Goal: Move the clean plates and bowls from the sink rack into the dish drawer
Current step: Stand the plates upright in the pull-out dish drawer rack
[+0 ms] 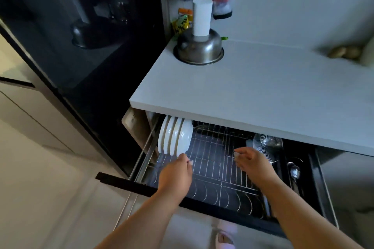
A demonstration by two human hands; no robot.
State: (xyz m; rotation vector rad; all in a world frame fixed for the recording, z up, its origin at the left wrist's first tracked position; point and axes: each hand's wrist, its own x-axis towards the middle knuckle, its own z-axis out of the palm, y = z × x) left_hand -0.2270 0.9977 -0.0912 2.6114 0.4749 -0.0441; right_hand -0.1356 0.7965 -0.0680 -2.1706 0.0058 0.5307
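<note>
We see the dish drawer (121, 183) pulled open beneath the counter (253, 91). White plates (175, 139) stand upright at the wire rack's (212, 159) left end. Our left hand (175, 176) touches the nearest plate's lower edge; our right hand (252, 162) hovers relaxed above the rack.

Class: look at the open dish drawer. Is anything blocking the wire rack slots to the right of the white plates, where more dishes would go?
Nothing visible blocks them. The upright white ceramic plates fill only the left end of the steel wire rack; the slots beside them are bare. The round metal strainer lies further right.
</note>
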